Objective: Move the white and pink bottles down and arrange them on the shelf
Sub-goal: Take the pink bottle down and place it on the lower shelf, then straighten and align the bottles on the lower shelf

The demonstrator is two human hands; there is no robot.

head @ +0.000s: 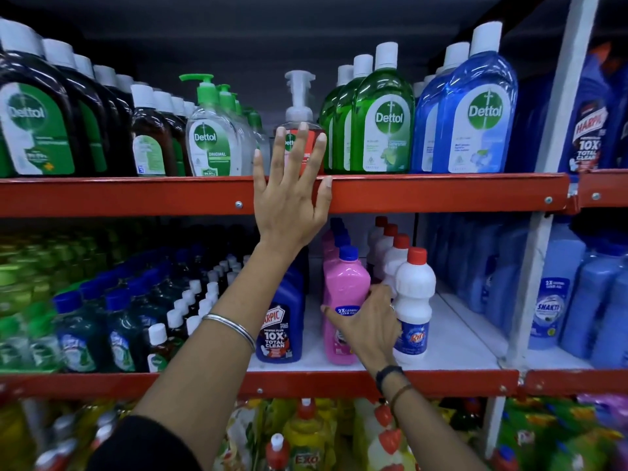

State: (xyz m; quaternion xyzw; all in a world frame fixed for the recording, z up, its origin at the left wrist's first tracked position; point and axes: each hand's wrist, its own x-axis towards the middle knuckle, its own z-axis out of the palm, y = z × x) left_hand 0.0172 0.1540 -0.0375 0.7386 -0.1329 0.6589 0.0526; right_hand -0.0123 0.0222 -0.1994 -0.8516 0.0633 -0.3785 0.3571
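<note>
- The person's forearms are reaching up from the bottom edge of the view; the left one, in a black sleeve (146, 443) pushed back from a silver bangle (231, 326), is lying nearest the camera.
- The left hand (289, 195) is stretching up across the red front rail (136, 197) of the upper shelf, fingers spread wide and flat, holding nothing.
- Its fingertips are lying over the front of a red Dettol pump bottle (300, 130) that is standing at the upper shelf's front edge, between the clear Dettol pump bottles (212, 144) and the green Dettol bottles (377, 124).
- The right hand (368, 329), with dark bands at its wrist, is sitting on the middle shelf (452, 341), thumb across the front of the pink bottle (345, 294) and fingers curled in between that bottle and the white one; whether it is truly gripping the pink bottle I cannot tell.
- The pink bottle, blue-capped, is standing upright near the middle shelf's front edge, heading a row of pink bottles running toward the back.
- The white bottle (413, 300), red-capped, is standing upright just beside it on the right, heading its own row.
- A blue Harpic bottle (283, 321) is standing left of the pink bottle, partly behind the left forearm.
- Light blue bottles (557, 300) are filling the bay beyond the white upright post (530, 266).
- Yellow bottles (306, 436) are showing, blurred, on the shelf below.
</note>
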